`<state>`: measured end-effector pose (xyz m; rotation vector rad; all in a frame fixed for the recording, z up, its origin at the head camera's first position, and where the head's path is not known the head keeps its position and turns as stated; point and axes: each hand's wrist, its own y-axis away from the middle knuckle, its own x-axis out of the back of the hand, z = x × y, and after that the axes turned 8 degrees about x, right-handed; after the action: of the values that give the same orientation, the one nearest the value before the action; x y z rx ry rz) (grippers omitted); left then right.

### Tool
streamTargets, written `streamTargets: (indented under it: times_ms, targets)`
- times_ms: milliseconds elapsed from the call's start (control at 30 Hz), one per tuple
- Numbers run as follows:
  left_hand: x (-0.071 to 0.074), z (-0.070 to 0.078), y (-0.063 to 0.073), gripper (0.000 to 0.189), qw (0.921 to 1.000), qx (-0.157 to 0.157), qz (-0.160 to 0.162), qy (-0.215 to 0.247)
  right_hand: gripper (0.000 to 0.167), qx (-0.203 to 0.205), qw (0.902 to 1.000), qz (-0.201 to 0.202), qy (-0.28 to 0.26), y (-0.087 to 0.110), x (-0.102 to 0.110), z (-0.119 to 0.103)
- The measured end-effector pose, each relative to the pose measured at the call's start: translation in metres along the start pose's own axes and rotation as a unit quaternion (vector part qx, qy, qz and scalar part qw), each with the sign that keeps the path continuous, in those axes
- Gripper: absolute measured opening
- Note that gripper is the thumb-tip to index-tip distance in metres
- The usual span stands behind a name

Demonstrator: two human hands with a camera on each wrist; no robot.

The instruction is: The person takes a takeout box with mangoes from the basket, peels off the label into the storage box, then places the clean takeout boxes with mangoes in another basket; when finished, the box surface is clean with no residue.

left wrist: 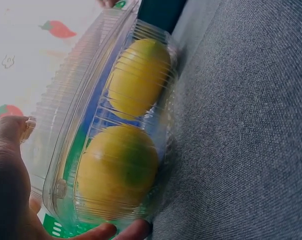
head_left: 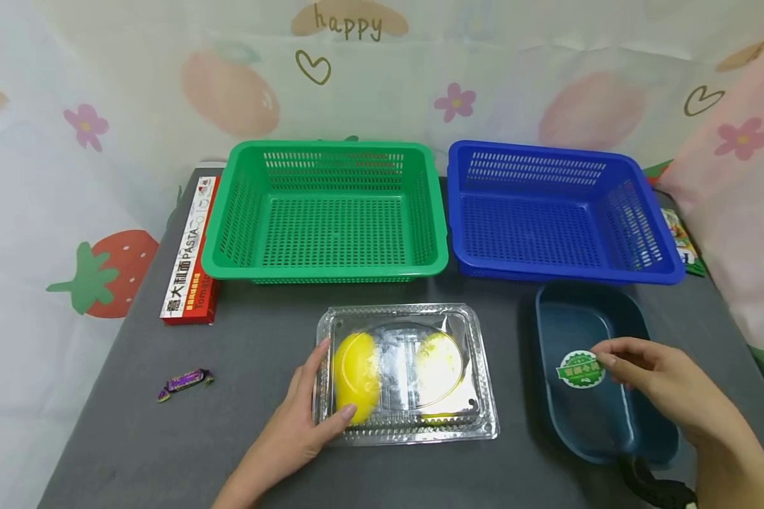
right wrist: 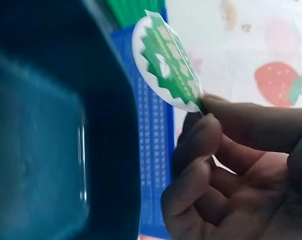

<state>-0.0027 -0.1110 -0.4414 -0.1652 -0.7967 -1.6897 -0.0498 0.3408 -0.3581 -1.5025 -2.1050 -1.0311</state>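
Note:
A clear plastic clamshell box (head_left: 407, 431) lies closed on the table, with two yellow fruits (left wrist: 118, 170) inside. The left hand (head_left: 302, 417) holds the box at its left end, thumb over the front left part of the lid and fingers along the side. Between thumb and index finger, the right hand (head_left: 656, 371) pinches a round green and white sticker (head_left: 581, 370) by its edge. That sticker is held up above a dark blue-green plastic basin (head_left: 586, 424); in the right wrist view the basin's wall stands beside the hand.
Behind the box stand a green basket (head_left: 331, 272) and a blue basket (head_left: 566, 272), side by side. A pasta box (head_left: 191, 254) leans by the green basket. A purple-wrapped candy (head_left: 184, 380) lies at left. A green packet (head_left: 684, 244) is partly behind the blue basket. A black strap (head_left: 656, 484) is near the right wrist.

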Motion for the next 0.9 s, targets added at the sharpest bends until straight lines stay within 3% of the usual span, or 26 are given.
streamTargets:
  times_ms: [133, 433, 900]
  targets:
    - [-0.001, -0.002, 0.003, 0.090, 1.0000, 0.002, 0.000, 0.000, 0.050, -0.002, 0.9987, -0.031, 0.040, -0.010, 0.008, 0.009]
    - [0.000, -0.003, 0.004, 0.089, 1.0000, -0.004, 0.004, 0.005, 0.034, 0.054, 0.9883, -0.102, 0.100, -0.041, 0.005, 0.013]
    - [0.002, -0.001, 0.000, 0.091, 0.9999, 0.003, -0.009, -0.002, 0.022, 0.077, 0.9812, -0.057, 0.167, -0.059, -0.012, 0.024]
